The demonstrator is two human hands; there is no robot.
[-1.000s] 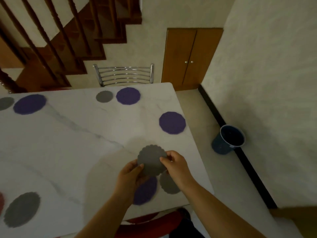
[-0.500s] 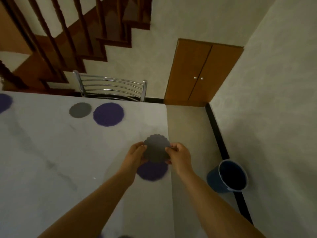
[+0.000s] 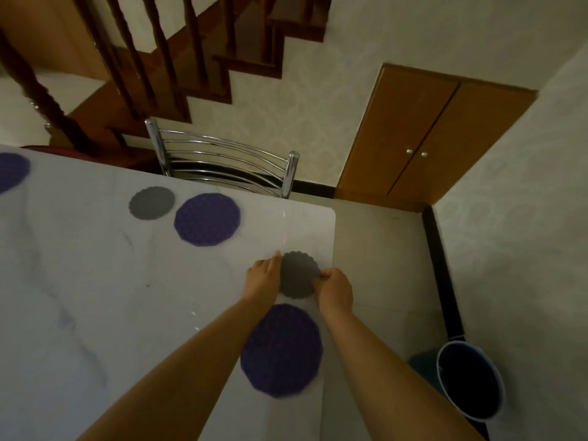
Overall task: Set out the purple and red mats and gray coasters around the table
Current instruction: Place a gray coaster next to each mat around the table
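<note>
Both bare hands hold one round gray coaster with a scalloped edge point(image 3: 298, 275) low over the white marble table top point(image 3: 95, 297), close to its far right corner. The left hand point(image 3: 261, 279) lies along the left side of this coaster with the fingers stretched forward and rather flat, touching its edge. The right hand point(image 3: 335, 289) is curled, and its fingers pinch the right edge of the coaster. I cannot tell if the coaster already lies flat on the table or is a little above it. Just behind the hands, toward the person and between the two forearms, lies a round purple woven mat point(image 3: 281, 350), near the right edge of the table. Ahead of the left hand and further left lies a second purple woven mat point(image 3: 206, 219), and just beside it, on its left, a second gray scalloped coaster point(image 3: 151, 203). Far to the left of the hands, a third purple mat point(image 3: 11, 171) is cut by the picture edge.
</note>
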